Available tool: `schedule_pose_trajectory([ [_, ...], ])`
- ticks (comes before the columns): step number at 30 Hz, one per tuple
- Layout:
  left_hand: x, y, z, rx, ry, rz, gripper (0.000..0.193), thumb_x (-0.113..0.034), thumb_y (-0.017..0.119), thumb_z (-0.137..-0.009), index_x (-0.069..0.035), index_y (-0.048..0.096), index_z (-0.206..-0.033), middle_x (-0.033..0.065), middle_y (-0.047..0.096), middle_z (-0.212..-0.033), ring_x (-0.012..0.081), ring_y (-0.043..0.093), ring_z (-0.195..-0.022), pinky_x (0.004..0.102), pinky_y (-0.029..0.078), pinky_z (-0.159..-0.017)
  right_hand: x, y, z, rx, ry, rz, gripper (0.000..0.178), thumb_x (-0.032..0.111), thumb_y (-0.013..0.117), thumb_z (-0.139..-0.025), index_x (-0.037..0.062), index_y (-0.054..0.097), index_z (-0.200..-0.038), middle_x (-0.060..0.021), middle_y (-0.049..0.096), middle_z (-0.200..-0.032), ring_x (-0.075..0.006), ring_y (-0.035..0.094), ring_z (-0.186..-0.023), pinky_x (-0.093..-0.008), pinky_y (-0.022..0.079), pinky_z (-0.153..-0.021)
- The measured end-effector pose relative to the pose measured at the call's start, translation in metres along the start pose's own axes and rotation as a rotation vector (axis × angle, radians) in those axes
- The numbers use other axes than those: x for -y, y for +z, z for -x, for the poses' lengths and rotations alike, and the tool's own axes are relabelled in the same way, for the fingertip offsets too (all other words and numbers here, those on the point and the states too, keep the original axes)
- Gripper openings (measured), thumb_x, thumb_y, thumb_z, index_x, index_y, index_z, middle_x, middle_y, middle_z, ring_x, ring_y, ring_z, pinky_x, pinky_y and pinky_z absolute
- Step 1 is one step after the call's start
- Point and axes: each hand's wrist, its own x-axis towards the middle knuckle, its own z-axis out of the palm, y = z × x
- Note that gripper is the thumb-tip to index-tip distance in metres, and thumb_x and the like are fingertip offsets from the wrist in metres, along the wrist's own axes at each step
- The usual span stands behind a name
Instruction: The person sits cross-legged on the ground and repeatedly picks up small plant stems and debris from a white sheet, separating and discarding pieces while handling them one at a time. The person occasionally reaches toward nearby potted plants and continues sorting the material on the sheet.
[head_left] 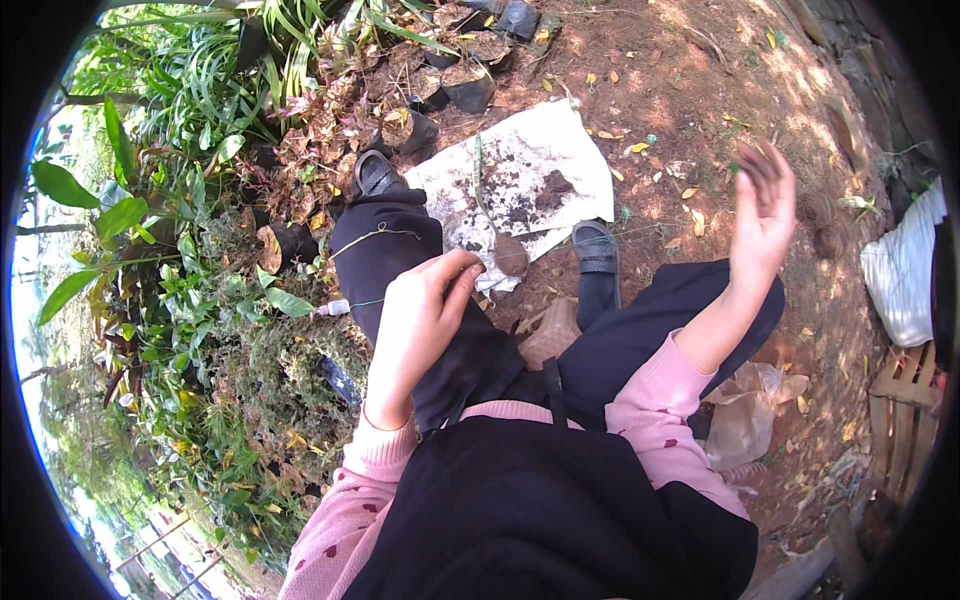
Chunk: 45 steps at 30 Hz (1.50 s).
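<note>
My left hand (425, 300) is above my left thigh, thumb and fingers pinched on a thin green thread (368, 303). Faint stretches of thread run from it toward the right. Out to the right, my right hand (764, 220) is raised above the knee; its soil-darkened fingers are smeared by motion, with a bit of green beside the tips. Just beyond my left fingertips, a brown rounded ball (511, 256) rests at the near edge of a white sack (578, 150). A long green striped leaf (478, 165) lies on the sack, its thin stem reaching toward the ball.
Dark soil (520, 200) is scattered on the sack, between my sandalled feet. Potted plants (468, 88) and dense greenery crowd the left and far side. At right are a clear plastic bag (745, 420), a white bundle (905, 265) and a wooden crate (900, 405).
</note>
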Motion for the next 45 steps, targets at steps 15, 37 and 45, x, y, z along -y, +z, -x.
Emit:
schedule_pose_trajectory([
  [15, -0.008, 0.013, -0.007, 0.092, 0.001, 0.030, 0.013, -0.008, 0.058, -0.086, 0.002, 0.062, -0.093, 0.0161, 0.063, -0.078, 0.0218, 0.062, -0.068, 0.0309, 0.046, -0.063, 0.029, 0.075, 0.047, 1.120, 0.265, -0.251, 0.019, 0.004, 0.058, -0.084, 0.0001, 0.059, -0.103, -0.0068, 0.065, -0.084, -0.0143, 0.063, -0.081, -0.0277, 0.049, -0.071],
  [37, 0.007, 0.016, -0.004, -0.157, 0.242, -0.286, 0.008, -0.010, 0.060, -0.083, -0.004, 0.063, -0.087, 0.0102, 0.054, -0.073, 0.0304, 0.055, -0.068, 0.0370, 0.045, -0.064, -0.021, 0.024, 0.029, 0.184, 0.232, 1.001, 0.040, 0.033, 0.064, -0.084, 0.0175, 0.056, -0.120, -0.0230, 0.028, -0.144, -0.0327, 0.026, -0.136, -0.0498, 0.018, -0.109],
  [45, 0.008, 0.025, -0.009, -0.048, 0.337, -0.366, 0.008, -0.014, 0.061, -0.081, -0.010, 0.064, -0.087, 0.0052, 0.054, -0.076, 0.0230, 0.056, -0.076, 0.0355, 0.042, -0.068, 0.001, 0.043, 0.033, 0.549, 0.194, -0.012, 0.037, 0.013, 0.053, -0.092, 0.0019, 0.049, -0.127, -0.0096, 0.055, -0.125, -0.0184, 0.049, -0.118, -0.0313, 0.038, -0.100],
])
